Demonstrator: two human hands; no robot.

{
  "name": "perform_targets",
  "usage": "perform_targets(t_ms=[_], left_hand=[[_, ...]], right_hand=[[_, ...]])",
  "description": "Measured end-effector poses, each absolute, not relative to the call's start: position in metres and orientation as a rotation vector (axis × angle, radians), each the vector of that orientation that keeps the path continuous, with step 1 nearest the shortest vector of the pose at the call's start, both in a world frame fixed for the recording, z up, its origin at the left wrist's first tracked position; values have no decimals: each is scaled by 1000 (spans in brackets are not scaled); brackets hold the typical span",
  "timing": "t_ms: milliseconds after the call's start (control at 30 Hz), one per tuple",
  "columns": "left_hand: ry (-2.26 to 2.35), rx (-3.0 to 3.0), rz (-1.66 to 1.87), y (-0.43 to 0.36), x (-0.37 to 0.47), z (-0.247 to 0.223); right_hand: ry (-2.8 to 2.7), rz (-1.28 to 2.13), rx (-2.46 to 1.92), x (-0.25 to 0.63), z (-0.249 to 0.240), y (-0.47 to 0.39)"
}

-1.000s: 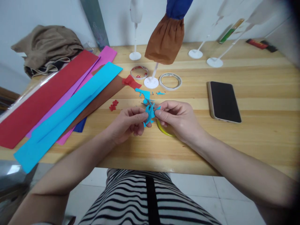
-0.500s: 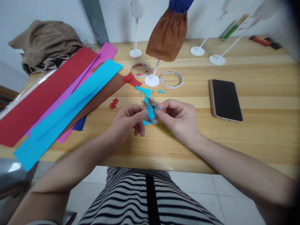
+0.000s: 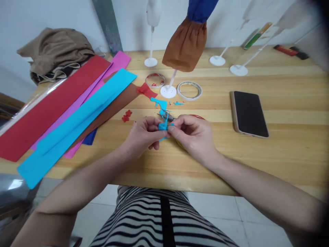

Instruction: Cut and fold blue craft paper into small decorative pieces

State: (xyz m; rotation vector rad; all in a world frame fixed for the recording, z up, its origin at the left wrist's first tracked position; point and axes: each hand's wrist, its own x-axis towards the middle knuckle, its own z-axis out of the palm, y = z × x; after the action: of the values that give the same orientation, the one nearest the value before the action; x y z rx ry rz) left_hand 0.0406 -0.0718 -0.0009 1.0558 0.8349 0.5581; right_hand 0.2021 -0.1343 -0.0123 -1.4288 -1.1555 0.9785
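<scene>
Between my hands is a small piece of blue crepe paper point(image 3: 162, 126), folded or curled, with a narrow strip standing up from it. My left hand point(image 3: 144, 135) pinches its left side between thumb and fingers. From the right, my right hand point(image 3: 195, 133) grips the paper's other edge with thumb and index finger. Scissors point(image 3: 168, 117) lie on the table just beyond, their blades showing and their handles partly hidden by my right hand. Blue paper scraps point(image 3: 161, 104) are scattered past the blades. Two small red paper flowers point(image 3: 126, 116) lie left of my hands.
Long crepe sheets in red, pink, blue point(image 3: 77, 123) and brown cover the left side. Tape rolls point(image 3: 190, 90) and white stands point(image 3: 168, 91) are at the back, one bearing a brown and blue paper skirt point(image 3: 185, 44). A phone point(image 3: 250, 114) lies right.
The blue piece has been turned and folded between my fingers, and its strip now points up. My two hands stay close together. The whole view has shifted slightly.
</scene>
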Motion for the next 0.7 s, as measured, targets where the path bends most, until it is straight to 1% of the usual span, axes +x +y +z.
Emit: perform_targets(t_ms=[300,700], left_hand=[[798,973,567,-69,39,1],[860,1066,564,-69,35,3]], right_hand=[[-1029,1121,-1259,203,-13,-132],[-1016,1159,-1171,210,-28,-130]])
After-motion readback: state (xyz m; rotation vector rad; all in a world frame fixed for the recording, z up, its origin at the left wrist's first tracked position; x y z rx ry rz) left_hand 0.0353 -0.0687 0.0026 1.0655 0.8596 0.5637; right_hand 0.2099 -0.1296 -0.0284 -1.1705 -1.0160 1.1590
